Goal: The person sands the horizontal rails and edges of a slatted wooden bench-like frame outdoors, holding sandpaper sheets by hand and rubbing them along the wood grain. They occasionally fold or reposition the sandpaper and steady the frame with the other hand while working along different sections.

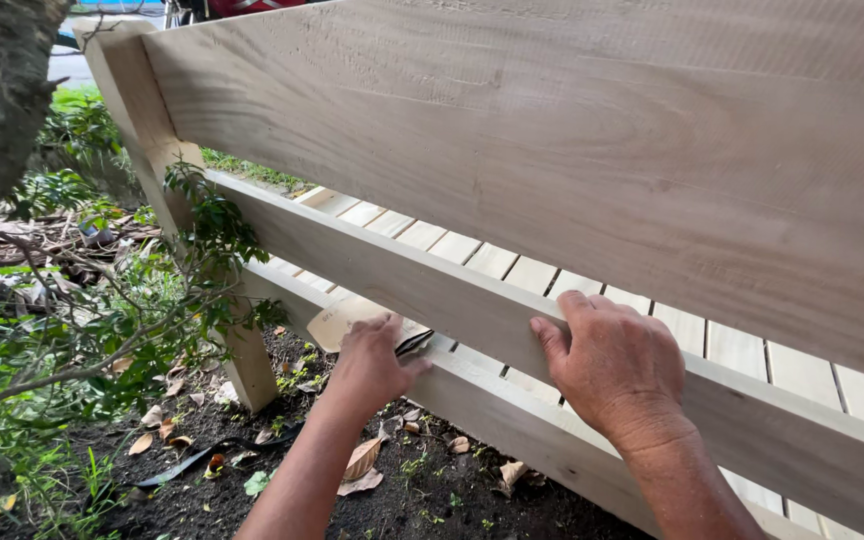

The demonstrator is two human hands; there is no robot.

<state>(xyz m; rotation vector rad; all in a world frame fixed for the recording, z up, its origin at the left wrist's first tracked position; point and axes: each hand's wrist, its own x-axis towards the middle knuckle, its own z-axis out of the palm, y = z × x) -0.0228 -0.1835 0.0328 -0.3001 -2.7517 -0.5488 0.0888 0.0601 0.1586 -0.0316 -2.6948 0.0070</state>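
Head view: outdoors, pale wooden bench over dark soil. Your left hand presses sandpaper on the lower rail, fingers clenched on it; your right hand grips the middle rail. Leafy branches crowd left.

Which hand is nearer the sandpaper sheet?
Left. The left hand presses on the sandpaper sheet at the lower rail; the right hand grips the middle rail, further right.
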